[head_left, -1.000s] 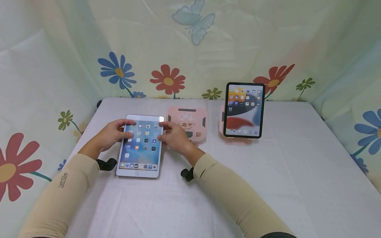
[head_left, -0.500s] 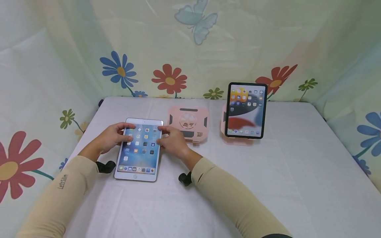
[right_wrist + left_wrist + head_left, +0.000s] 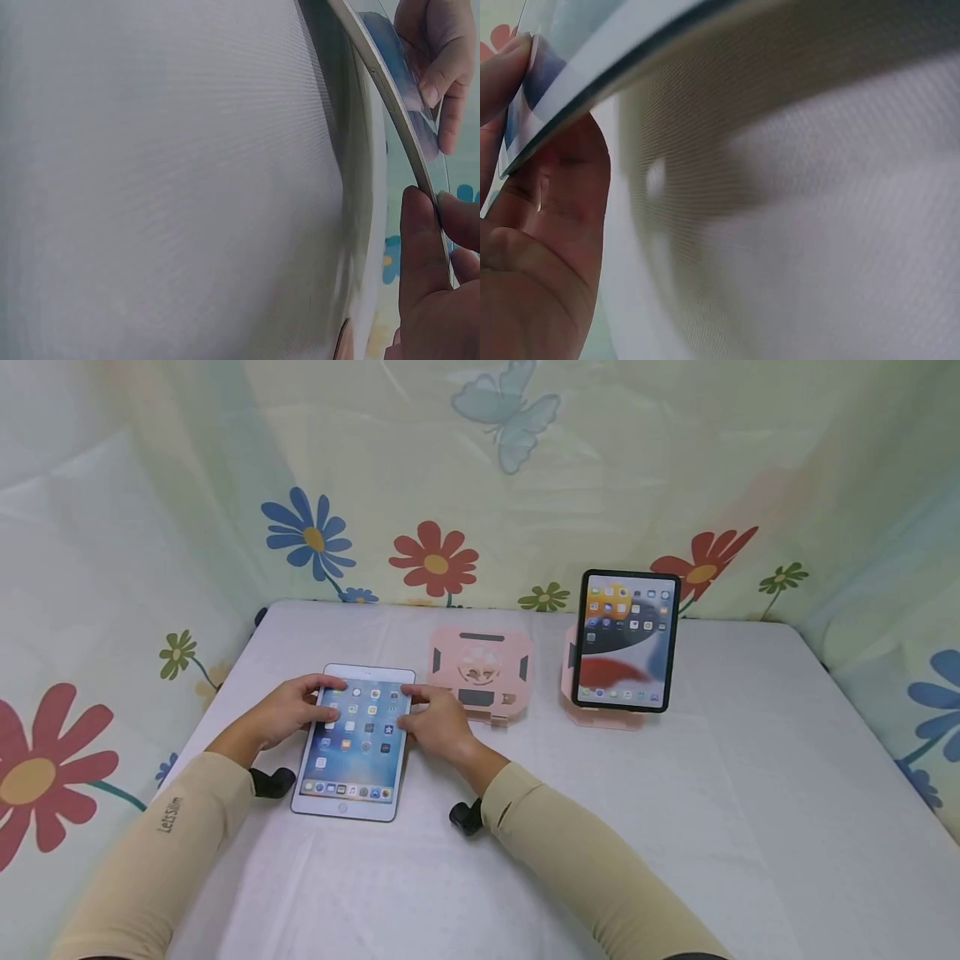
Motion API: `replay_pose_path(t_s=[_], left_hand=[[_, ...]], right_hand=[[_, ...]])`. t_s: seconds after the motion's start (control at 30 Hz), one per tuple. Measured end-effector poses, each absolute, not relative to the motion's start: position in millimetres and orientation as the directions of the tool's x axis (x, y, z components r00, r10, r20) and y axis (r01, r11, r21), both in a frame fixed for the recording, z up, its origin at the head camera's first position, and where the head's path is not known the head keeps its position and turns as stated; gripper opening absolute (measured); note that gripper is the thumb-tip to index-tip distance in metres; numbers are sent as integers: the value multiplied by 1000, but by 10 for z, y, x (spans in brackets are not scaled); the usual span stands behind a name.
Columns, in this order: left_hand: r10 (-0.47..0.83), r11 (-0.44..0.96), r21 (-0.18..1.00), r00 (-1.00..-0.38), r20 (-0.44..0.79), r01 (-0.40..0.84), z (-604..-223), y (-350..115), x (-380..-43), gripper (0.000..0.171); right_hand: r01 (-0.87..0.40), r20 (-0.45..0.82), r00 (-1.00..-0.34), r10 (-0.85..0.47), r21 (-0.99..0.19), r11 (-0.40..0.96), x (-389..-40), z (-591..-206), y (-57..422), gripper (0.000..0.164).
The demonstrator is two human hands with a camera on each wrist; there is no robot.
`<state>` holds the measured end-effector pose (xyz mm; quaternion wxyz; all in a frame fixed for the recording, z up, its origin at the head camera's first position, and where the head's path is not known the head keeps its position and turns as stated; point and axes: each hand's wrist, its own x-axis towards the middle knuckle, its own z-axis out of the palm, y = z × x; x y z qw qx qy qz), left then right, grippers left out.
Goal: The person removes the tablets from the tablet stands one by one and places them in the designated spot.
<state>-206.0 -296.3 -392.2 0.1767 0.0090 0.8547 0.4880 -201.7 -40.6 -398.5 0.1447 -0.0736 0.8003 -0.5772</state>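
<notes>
In the head view, both hands hold a white tablet (image 3: 360, 752) by its upper half, its lit screen showing rows of app icons. My left hand (image 3: 283, 714) pinches the left edge, thumb on the screen side. On the opposite edge, my right hand (image 3: 442, 722) grips it the same way. The left wrist view has the left palm (image 3: 536, 292) under the tablet's edge (image 3: 600, 82), a shadowed gap between tablet and tablecloth. Seen from the right wrist, the tablet's thin side (image 3: 397, 105) tilts above the cloth, right fingers (image 3: 424, 247) pinching it.
Just right of the tablet, a pink stand (image 3: 480, 639) with dark pads sits on the white tablecloth (image 3: 465, 902). Farther right, a second tablet (image 3: 626, 643) with a black frame leans upright on another pink stand (image 3: 607, 718). A flowered curtain (image 3: 360, 427) hangs behind.
The white tablet has come slightly toward the person, both hands keeping their grip on it. The head view has shifted a little. The stands and the black-framed tablet stay in place.
</notes>
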Motion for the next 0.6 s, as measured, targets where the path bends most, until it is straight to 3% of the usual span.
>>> replay_pose_path(t_s=[0.6], left_hand=[[213,560,819,-934,-288,-125,-3940,-3006,-2102,50]], right_hand=[[42,-148,-947,-285,-937,346,-1995,-3999,-406,54]])
